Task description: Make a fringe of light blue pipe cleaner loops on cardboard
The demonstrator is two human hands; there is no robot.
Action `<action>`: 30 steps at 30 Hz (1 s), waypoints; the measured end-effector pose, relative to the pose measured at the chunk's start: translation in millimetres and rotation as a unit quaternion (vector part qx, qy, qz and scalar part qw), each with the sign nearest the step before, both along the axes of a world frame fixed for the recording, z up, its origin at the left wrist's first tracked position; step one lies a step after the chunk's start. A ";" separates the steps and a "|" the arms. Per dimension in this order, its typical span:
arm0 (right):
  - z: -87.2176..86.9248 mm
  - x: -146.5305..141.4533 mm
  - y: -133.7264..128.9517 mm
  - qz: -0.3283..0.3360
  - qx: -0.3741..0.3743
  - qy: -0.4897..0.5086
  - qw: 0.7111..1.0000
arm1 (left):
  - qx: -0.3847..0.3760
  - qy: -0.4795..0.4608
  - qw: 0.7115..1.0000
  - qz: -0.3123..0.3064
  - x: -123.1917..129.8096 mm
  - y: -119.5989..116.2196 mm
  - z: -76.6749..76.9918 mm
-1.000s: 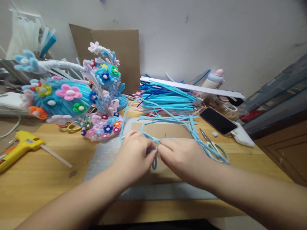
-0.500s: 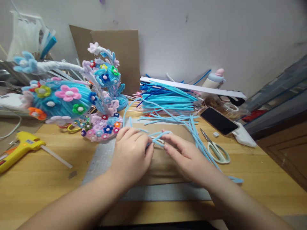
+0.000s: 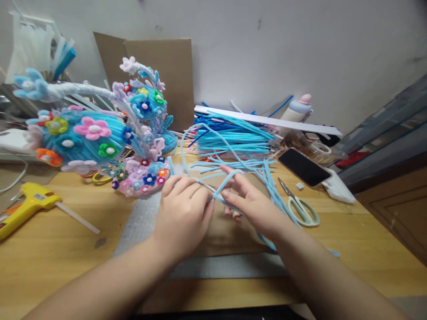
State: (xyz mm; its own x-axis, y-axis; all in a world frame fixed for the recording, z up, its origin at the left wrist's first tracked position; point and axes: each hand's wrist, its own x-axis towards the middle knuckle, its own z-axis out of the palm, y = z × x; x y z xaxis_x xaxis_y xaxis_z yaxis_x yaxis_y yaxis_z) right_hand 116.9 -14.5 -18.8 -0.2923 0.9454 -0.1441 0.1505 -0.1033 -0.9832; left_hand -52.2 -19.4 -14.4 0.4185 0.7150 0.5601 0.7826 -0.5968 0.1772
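Light blue pipe cleaners (image 3: 228, 182) cross each other between my two hands, over a brown sheet (image 3: 220, 242) on a grey cutting mat (image 3: 136, 226). My left hand (image 3: 183, 211) is closed on them, its thumb and fingers pressed together near the crossing. Around the fingers of my right hand (image 3: 250, 200) runs one light blue strand, pinched near the crossing, with the index finger raised along it. One long strand arches up behind the hands. More loose light blue pipe cleaners (image 3: 273, 191) lie beside my right hand, partly beneath the forearm.
Flower-covered blue pipe-cleaner pieces (image 3: 86, 138) stand at the left, near a yellow glue gun (image 3: 36, 202). Behind the hands is a pile of blue pipe cleaners (image 3: 233, 140). Scissors (image 3: 302, 209), a phone (image 3: 304, 166) and a bottle (image 3: 298, 111) are at the right.
My right hand has turned and its index finger has lifted, raising the blue strand into a larger loop. The arching strand behind has shifted up and right. My left hand has hardly moved.
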 end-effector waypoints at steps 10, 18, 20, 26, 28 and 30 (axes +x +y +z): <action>16.6 43.8 28.5 -0.002 0.224 -0.257 0.940 | 0.002 -0.009 1.000 0.001 -0.5 0.1 -2.1; 1.0 0.2 2.7 0.019 -0.079 0.090 0.993 | 0.060 0.010 0.998 -0.020 4.3 -2.0 -8.3; -1.4 -3.1 0.6 0.016 -0.111 0.119 0.986 | 0.069 0.018 0.997 -0.021 4.4 -2.9 -10.1; -4.9 4.7 6.2 0.049 -0.140 0.104 0.983 | 0.066 0.030 0.997 -0.033 4.3 -1.5 -12.6; -7.7 6.1 8.0 0.047 -0.122 0.095 0.987 | 0.021 0.013 0.999 -0.034 3.9 0.3 -11.1; -10.1 6.1 8.6 0.049 -0.107 0.101 0.988 | -0.038 -0.007 0.998 -0.039 2.9 2.0 -8.9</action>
